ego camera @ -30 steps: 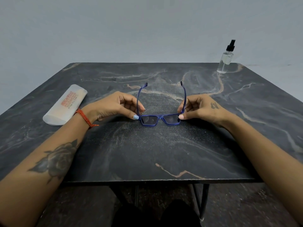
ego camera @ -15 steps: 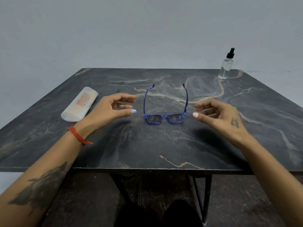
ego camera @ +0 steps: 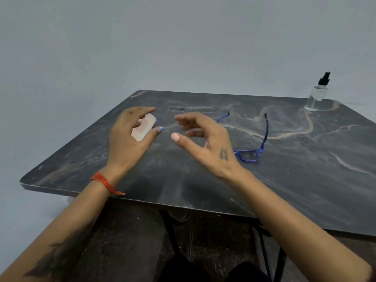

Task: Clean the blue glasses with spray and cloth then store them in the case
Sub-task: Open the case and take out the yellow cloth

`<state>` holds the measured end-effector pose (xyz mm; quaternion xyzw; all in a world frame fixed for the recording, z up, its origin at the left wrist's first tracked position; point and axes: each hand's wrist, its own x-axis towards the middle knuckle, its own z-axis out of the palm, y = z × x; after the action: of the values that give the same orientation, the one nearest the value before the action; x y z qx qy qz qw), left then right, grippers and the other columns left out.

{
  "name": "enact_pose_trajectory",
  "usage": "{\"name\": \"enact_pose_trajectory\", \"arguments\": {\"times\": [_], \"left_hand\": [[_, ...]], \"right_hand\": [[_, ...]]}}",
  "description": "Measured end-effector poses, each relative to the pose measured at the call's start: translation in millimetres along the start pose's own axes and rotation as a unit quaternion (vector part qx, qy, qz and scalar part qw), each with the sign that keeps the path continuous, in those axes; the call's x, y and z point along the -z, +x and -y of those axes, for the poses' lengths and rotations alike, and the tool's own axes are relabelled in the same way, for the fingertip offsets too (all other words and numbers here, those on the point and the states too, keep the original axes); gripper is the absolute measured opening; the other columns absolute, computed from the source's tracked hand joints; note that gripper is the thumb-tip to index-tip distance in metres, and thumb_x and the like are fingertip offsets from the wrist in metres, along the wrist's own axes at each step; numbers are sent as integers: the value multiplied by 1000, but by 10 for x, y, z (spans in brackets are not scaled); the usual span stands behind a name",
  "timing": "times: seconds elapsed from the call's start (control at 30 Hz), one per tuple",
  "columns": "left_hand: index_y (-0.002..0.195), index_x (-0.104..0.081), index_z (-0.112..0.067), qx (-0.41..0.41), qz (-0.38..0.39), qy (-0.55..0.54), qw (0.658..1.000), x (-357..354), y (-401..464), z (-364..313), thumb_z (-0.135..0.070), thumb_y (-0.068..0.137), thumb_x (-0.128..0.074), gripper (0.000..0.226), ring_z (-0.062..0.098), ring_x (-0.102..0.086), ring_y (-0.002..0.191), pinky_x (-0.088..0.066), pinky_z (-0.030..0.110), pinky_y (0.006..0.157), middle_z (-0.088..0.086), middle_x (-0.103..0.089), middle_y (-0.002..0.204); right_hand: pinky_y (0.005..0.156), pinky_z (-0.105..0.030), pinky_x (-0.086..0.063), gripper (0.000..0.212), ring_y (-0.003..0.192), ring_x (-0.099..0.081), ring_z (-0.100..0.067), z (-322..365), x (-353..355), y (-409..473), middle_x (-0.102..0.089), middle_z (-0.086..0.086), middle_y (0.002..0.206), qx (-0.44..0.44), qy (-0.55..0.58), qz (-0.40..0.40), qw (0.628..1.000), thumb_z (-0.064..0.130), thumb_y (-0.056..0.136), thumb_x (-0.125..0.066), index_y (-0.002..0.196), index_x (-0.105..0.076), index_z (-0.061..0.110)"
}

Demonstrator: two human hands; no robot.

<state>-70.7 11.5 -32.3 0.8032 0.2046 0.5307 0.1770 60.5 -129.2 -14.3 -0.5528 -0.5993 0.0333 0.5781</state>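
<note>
The blue glasses (ego camera: 249, 154) rest on the dark marble table (ego camera: 295, 180) with their arms unfolded, pointing away from me; their left lens is hidden behind my right hand. My right hand (ego camera: 205, 142) hovers just left of the glasses, fingers curled and apart, holding nothing. My left hand (ego camera: 128, 139) is raised over the white glasses case (ego camera: 145, 128), fingers spread, not touching it as far as I can see. The case lies flat near the table's left side. The clear spray bottle (ego camera: 317, 94) with a black pump stands upright at the far right corner. No cloth is in view.
A plain grey wall rises behind the table. Black metal table legs (ego camera: 173, 235) and a dark floor show below the front edge. The table's left corner (ego camera: 24, 183) is close to my left forearm.
Both hands let go of the glasses and swung to the left, towards the case. The view has turned left, so the glasses and bottle now sit further right.
</note>
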Motion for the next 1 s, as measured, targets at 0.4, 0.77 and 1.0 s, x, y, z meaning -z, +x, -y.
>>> {"name": "enact_pose_trajectory", "arguments": {"times": [0.4, 0.77, 1.0], "left_hand": [[145, -20, -25, 178, 60, 120, 975, 20, 99, 652, -63, 57, -71, 109, 15, -24, 137, -21, 28, 105, 2, -28, 148], [147, -7, -28, 186, 155, 133, 961, -27, 74, 729, -51, 63, -78, 112, 16, -23, 139, -29, 37, 106, -1, -24, 152], [144, -24, -22, 180, 124, 131, 967, -13, 70, 816, -29, 70, -77, 91, 16, -36, 129, -28, 27, 95, 0, -42, 140]], "right_hand": [[102, -37, -39, 51, 118, -45, -14, -544, -932, 1129, -48, -3, 130, -139, 67, -59, 986, 39, 86, -64, 129, -46, 17], [109, -41, -27, 82, 137, -28, -29, -1161, -1360, 1336, -31, -11, 149, -276, -31, 78, 957, 53, 84, -57, 147, -19, 16], [102, -34, -34, 67, 128, -41, -26, -1104, -1302, 1312, -44, -10, 140, -267, -56, 97, 957, 46, 88, -55, 141, -35, 10]]}}
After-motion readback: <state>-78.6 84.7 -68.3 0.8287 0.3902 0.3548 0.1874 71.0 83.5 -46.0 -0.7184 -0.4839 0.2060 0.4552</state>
